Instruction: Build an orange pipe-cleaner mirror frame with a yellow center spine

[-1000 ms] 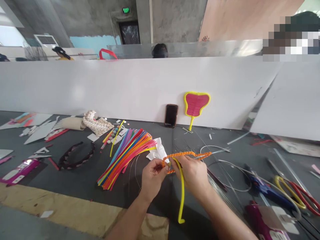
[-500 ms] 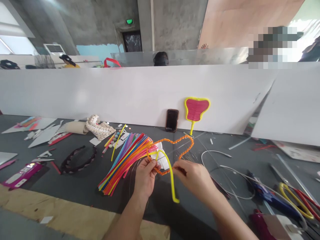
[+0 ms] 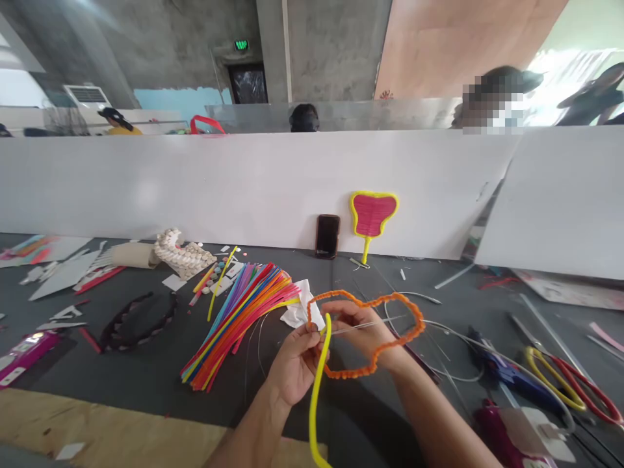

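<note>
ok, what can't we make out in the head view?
All head view:
- Grip of the left hand on the orange loop: hidden by its fingers.
- Grip of the right hand: too small to tell.
- Yellow stem, lower end: cut off by bottom edge.
- Purple device: same edge.

Dark tabletop [image 3: 224, 416] under colourful stems [image 3: 238, 325].

A hand could pass between the headband [image 3: 140, 339] and the pipe cleaners [image 3: 238, 328]. Rightward, the cable [image 3: 458, 328], glue gun [image 3: 509, 373] and scissors [image 3: 524, 331] obstruct; the panel [image 3: 253, 188] blocks the far side.
</note>
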Motion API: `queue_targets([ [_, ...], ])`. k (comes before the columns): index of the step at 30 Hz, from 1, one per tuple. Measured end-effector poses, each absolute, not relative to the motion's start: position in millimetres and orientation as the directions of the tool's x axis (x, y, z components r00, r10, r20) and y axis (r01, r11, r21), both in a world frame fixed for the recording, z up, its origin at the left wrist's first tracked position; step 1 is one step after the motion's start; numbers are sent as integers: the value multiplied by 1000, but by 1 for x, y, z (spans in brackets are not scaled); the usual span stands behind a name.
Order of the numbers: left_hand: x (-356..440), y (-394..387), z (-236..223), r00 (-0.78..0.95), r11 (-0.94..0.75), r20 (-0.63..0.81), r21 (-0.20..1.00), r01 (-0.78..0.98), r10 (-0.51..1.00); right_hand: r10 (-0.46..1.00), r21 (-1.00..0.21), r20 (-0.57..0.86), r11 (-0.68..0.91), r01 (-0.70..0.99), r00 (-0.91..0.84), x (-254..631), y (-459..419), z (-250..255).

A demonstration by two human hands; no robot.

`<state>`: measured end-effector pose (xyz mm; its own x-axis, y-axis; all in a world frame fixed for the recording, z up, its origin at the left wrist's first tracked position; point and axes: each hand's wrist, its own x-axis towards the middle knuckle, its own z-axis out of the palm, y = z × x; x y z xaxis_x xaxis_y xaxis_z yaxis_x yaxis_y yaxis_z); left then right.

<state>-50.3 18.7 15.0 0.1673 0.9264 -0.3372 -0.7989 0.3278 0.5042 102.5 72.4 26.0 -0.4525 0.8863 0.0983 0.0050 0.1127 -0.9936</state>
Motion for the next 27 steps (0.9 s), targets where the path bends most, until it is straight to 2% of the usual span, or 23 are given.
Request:
queue_targets([
  [4,-47,17,15,189,350,-336,524,-776,923,881,-991,64,0,-136,-469,88,64,30],
  [11,-54,17,23,93,239,-283,540,-807,954,934,-997,-43,-61,-40,-356,83,68,20],
  [18,-64,24,23,-77,111,-292,575,-811,953,873,-992,-104,-127,-15,-476,88,66,25],
  [24,-62,24,23,-118,74,-256,633,-771,959,813,-967,-71,-198,-159,-578,90,65,24],
  [27,-64,26,22,-141,69,-275,632,-772,951,786,-963,-106,-234,-133,-609,95,72,18],
])
